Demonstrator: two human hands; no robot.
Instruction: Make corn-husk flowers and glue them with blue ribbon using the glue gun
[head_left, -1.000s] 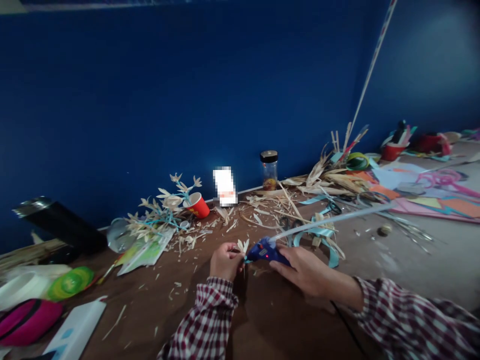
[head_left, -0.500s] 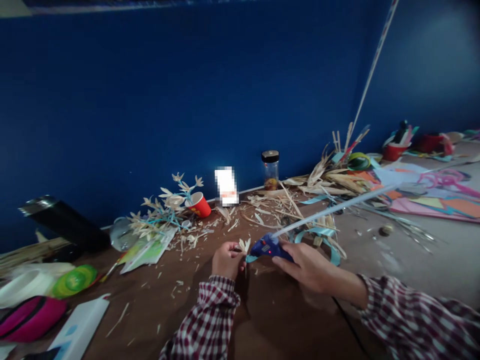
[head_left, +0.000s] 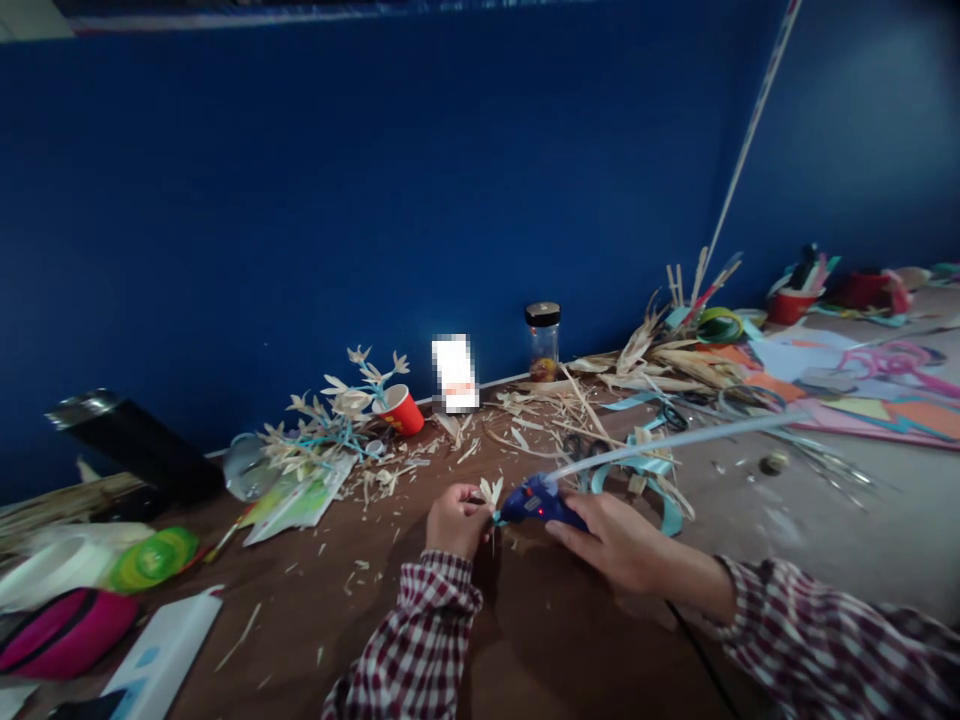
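Note:
My left hand (head_left: 455, 520) pinches a small pale flower (head_left: 491, 492) made of dried husk, its petals pointing up. A short bit of light-blue ribbon shows at the base of the flower. My right hand (head_left: 619, 535) is wrapped round a dark blue glue gun (head_left: 534, 500) with a small red light on. The nozzle points left and meets the flower's base, though I cannot tell whether it touches. From the back of the gun a long whitish glue stick (head_left: 675, 440) slants up to the right.
Husk flowers on blue stems (head_left: 322, 440) lie at the left by a tipped red paper cup (head_left: 400, 410). A lidded jar (head_left: 543, 345) stands by the wall. Scissors, blue ribbon (head_left: 664, 500) and husks (head_left: 667, 365) spread rightward; a black bottle (head_left: 131, 440) leans far left.
The glue gun's long stick has dipped slightly as the gun tilts. The ribbon bit at the flower's base now looks shorter. Both hands stay almost in place; the view shifts slightly.

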